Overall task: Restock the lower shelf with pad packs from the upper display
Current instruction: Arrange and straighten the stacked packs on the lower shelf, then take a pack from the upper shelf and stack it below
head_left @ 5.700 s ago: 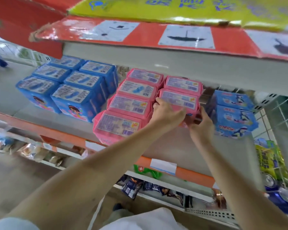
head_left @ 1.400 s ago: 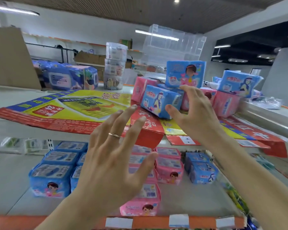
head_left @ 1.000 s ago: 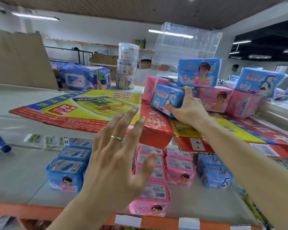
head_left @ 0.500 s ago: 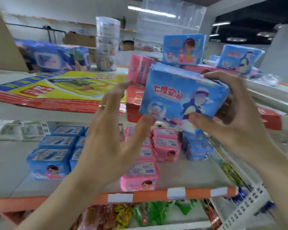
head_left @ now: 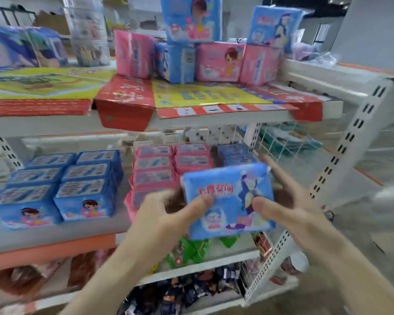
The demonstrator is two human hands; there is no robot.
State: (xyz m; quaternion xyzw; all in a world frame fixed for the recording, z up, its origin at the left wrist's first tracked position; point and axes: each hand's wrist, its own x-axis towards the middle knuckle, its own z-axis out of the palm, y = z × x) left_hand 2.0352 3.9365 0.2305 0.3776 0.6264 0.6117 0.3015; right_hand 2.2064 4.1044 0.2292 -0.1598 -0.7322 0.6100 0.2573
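A shop aisle with white metal shelving; the floor and far wall are pale and blurred by motion. The upper display shelf (head_left: pixel 309 110), covered with red and yellow paper flyers (head_left: pixel 205 96), carries a loose cluster of pink and blue pad packs (head_left: pixel 218 61), some standing on edge, two blue ones perched on top.

Below it, the lower shelf with an orange front edge (head_left: pixel 55 243) holds neat rows: blue packs with a cartoon girl (head_left: pixel 82 201) off to the left of the hands, pink packs (head_left: pixel 155 176) just beyond the left hand, and a few blue packs (head_left: pixel 234 155) behind the carried one, near the wire side panel.

In front of this shelf, both hands hold one soft blue plastic-wrapped pad pack with red lettering and a cartoon figure (head_left: pixel 228 201). The left hand (head_left: pixel 168 219) grips its left edge, thumb pressed on the front face. The right hand (head_left: pixel 289 208) holds the right edge, thumb on the front, fingers reaching behind. The pack is upright, printed face toward the wearer, clear of the shelf.

It looks light and squashy: the wrapper dimples under the thumbs, so it should tolerate a firm squeeze. The film is probably slick, so holding across the two short sides, as now, seems safer than pinching a corner. The likely spot for it is just beyond the right hand, in front of the matching blue packs.
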